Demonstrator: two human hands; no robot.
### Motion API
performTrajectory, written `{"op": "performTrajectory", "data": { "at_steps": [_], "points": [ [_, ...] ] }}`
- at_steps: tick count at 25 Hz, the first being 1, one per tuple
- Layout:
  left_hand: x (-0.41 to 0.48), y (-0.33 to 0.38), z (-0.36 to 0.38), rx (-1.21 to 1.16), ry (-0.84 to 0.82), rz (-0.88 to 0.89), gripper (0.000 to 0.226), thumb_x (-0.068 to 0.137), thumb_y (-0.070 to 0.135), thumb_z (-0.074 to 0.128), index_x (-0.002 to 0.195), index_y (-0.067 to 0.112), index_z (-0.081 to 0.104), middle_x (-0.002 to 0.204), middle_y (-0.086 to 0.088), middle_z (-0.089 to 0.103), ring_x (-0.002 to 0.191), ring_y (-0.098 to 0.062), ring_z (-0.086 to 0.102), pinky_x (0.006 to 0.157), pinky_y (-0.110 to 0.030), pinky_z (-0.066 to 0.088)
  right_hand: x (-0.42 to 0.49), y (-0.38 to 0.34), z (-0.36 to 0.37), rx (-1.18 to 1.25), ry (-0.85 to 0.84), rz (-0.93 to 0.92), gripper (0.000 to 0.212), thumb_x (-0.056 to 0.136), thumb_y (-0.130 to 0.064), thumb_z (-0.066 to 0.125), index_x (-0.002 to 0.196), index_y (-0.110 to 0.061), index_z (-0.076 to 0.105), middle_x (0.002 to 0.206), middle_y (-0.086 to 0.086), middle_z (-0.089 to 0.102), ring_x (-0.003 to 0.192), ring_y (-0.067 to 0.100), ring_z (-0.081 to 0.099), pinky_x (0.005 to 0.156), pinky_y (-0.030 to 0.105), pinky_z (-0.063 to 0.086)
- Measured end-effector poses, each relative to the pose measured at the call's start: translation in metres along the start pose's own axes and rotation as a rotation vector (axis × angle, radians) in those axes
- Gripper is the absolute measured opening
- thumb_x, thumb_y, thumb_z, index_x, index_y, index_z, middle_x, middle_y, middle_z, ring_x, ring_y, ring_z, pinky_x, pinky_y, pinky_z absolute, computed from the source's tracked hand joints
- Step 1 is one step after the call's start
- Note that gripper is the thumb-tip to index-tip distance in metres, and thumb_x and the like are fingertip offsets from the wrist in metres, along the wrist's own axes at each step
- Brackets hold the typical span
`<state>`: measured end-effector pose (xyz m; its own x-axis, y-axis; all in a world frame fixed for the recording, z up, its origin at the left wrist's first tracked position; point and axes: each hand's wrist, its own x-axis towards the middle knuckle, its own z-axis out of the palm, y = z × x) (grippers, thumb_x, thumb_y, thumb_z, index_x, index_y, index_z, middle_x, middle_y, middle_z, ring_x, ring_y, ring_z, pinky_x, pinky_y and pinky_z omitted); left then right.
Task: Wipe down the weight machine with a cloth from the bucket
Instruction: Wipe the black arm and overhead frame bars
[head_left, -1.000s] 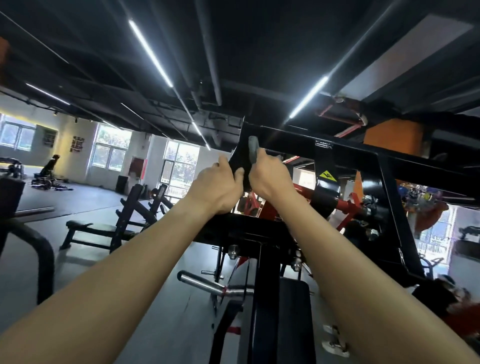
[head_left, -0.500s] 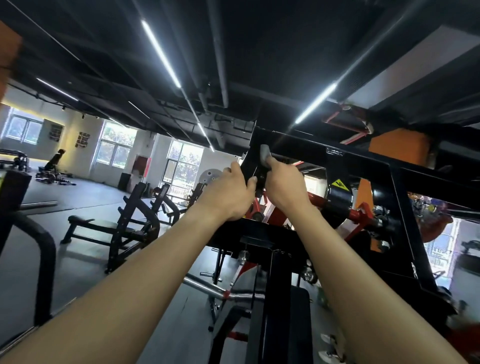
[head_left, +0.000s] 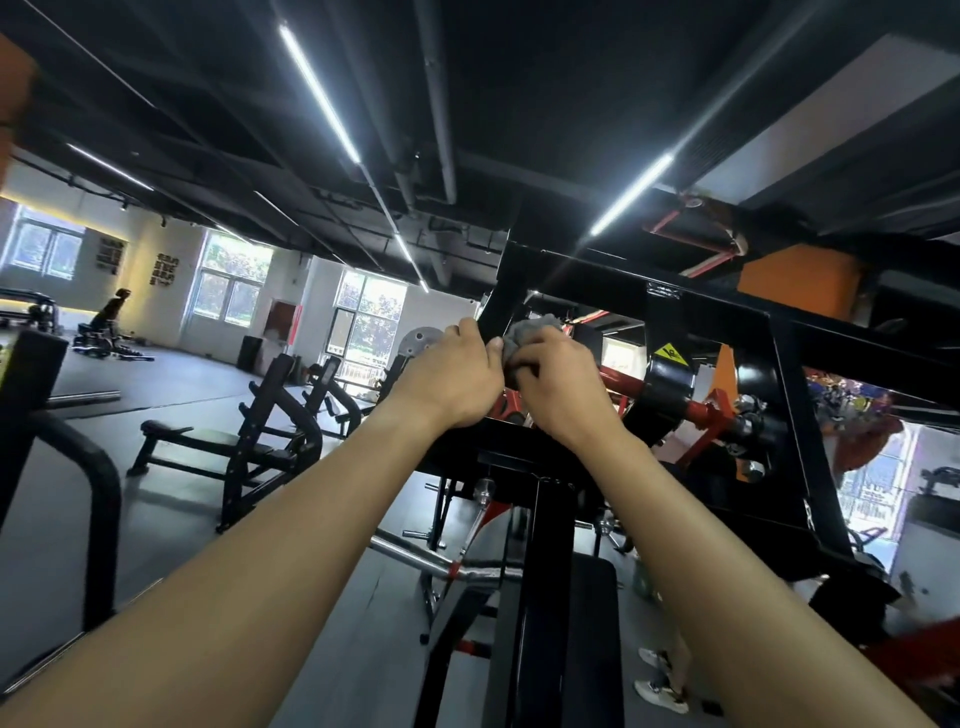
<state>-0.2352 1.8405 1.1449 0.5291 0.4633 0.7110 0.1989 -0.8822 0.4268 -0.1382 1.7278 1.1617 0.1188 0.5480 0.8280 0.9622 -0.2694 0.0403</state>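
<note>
The right hand (head_left: 561, 395) curls tightly round a crumpled grey cloth (head_left: 532, 332), soft and bunched just above its knuckles. Beside it the left hand (head_left: 452, 379), fingers curled, pinches the fabric's edge with its thumb, against the black painted steel weight machine (head_left: 623, 283).

black ceiling (head_left: 519, 104) | strip lights (head_left: 319, 93) | grey floor (head_left: 156, 384) | bright windows (head_left: 231, 283) | black benches (head_left: 244, 447)

cloth (head_left: 531, 332): we see soft grey fabric, crumpled and matt.
machine frame (head_left: 623, 290): we take it for black painted metal, faintly glossy.
bar (head_left: 410, 553), lower centre: polished chrome, smooth.
pad (head_left: 592, 623): matt black upholstery.
</note>
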Motion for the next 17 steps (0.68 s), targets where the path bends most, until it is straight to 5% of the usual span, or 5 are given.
{"op": "performTrajectory", "data": {
  "at_steps": [6,13,17],
  "points": [
    [-0.003,0.0,-0.001,0.011,0.008,-0.009,0.046,0.109,0.043,0.026,0.133,0.007,0.041,0.135,-0.019,0.051,0.118,-0.04,0.055,0.091,-0.049,0.044,-0.015,-0.006,0.0,-0.025,-0.041,0.005,0.027,0.091,0.0,0.058,0.098,-0.011,0.081,0.109,0.005,0.066,0.1,0.023,0.062,0.086,0.038,0.052],
    [-0.003,0.001,0.0,0.041,0.024,-0.015,0.046,0.109,0.043,0.026,0.133,0.007,0.042,0.137,-0.018,0.052,0.12,-0.041,0.055,0.092,-0.048,0.044,-0.004,-0.022,0.0,0.252,-0.048,0.417,0.024,0.091,-0.009,0.056,0.085,-0.015,0.078,0.081,-0.007,0.069,0.078,0.019,0.064,0.071,0.029,0.054],
    [-0.001,0.001,0.001,0.045,0.044,-0.013,0.047,0.109,0.042,0.026,0.134,0.006,0.042,0.138,-0.019,0.051,0.125,-0.041,0.051,0.09,-0.045,0.038,0.001,-0.018,0.001,0.471,-0.171,0.504,0.034,0.085,0.007,0.047,0.066,-0.018,0.057,0.07,-0.007,0.058,0.065,0.017,0.053,0.06,0.028,0.042]
  ]
}}
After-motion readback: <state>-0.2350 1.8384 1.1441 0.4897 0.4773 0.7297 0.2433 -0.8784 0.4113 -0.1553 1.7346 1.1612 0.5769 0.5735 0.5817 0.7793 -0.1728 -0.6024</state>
